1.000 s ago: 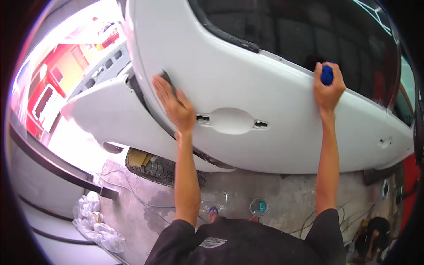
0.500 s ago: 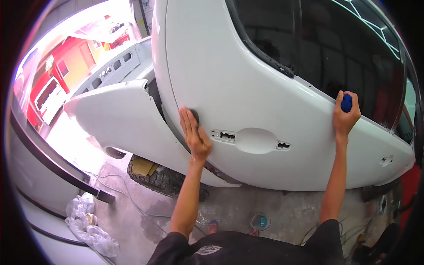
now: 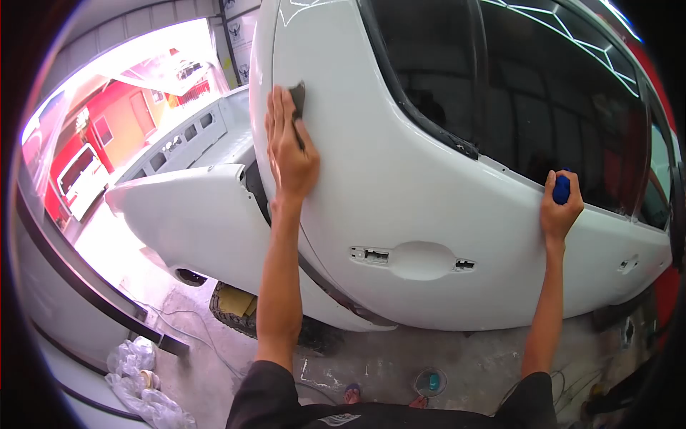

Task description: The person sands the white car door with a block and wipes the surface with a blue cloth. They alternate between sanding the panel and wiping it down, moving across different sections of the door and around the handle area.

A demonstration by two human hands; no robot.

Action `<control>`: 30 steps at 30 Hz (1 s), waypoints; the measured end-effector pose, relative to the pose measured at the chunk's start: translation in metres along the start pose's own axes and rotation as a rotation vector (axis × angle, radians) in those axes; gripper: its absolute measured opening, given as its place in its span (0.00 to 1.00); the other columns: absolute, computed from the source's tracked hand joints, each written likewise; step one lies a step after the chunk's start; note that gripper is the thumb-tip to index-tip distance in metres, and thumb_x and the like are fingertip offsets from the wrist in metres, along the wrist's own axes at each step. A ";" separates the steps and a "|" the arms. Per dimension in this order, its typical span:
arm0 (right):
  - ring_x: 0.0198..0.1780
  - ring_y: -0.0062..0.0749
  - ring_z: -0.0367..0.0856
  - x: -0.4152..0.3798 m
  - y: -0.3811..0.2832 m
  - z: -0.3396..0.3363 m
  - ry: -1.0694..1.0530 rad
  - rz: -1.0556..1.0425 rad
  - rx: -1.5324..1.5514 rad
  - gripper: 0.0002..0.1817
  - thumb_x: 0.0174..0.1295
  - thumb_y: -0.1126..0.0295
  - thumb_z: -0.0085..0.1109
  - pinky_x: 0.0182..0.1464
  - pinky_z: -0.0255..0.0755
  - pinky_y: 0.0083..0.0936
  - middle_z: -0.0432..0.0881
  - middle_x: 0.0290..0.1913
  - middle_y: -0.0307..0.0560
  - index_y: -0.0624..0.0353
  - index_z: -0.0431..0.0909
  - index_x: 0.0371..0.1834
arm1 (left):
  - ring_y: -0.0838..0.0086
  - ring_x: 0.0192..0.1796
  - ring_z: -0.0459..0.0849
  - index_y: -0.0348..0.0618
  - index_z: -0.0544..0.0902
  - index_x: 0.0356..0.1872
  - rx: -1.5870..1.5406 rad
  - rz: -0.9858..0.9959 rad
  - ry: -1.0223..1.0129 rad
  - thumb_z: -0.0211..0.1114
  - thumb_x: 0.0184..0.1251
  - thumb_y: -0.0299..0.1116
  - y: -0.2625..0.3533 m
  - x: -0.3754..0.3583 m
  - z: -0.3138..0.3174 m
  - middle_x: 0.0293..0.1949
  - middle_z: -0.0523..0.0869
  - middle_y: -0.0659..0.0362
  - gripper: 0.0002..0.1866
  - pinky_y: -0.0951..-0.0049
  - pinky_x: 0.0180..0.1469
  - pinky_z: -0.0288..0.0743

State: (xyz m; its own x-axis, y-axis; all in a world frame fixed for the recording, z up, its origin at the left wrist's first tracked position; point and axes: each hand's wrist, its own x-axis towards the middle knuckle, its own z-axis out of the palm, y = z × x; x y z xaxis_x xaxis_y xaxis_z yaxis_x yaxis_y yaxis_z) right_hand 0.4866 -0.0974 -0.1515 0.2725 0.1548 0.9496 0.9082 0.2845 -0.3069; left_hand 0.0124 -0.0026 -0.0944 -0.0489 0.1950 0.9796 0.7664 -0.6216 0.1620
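Observation:
My left hand [image 3: 291, 154] lies against the white rear panel of the cab, near its seam. It presses a dark grey sheet of sandpaper [image 3: 298, 99] to the surface; the sheet's edge shows beside the fingers and thumb, the rest is hidden under the palm. At the base of the dark side window [image 3: 564, 107], my right hand [image 3: 561, 207] is closed around a blue lump [image 3: 562, 189], perhaps a sponge or cloth. Between and below my hands is the white door [image 3: 457, 214], with its handle recess [image 3: 421, 259] and open handle holes.
The pickup's white bed side [image 3: 186, 193] stands apart at left, above a tyre [image 3: 234, 309]. A bucket [image 3: 431, 381] with something teal inside sits on the floor by my feet. Crumpled plastic [image 3: 146, 379] and a dark rail [image 3: 86, 272] are at lower left.
My left hand has moved up the panel with the sandpaper, from near the handle recess to higher along the seam. My right hand stays by the window with the blue lump. The view has shifted slightly.

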 end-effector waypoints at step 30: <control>0.37 0.50 0.84 0.009 -0.002 -0.006 0.132 -0.093 0.099 0.09 0.62 0.69 0.74 0.42 0.79 0.42 0.85 0.32 0.49 0.57 0.80 0.34 | 0.54 0.86 0.65 0.41 0.73 0.81 -0.038 0.051 0.065 0.47 0.92 0.30 -0.017 -0.022 0.004 0.82 0.74 0.49 0.23 0.58 0.85 0.62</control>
State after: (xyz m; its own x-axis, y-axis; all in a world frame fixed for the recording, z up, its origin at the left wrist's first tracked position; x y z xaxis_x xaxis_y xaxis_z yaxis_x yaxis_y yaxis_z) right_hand 0.4893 -0.1023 -0.1419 0.2337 0.0001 0.9723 0.8977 0.3841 -0.2158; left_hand 0.0025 0.0065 -0.1194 -0.0527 0.1134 0.9922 0.7441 -0.6581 0.1147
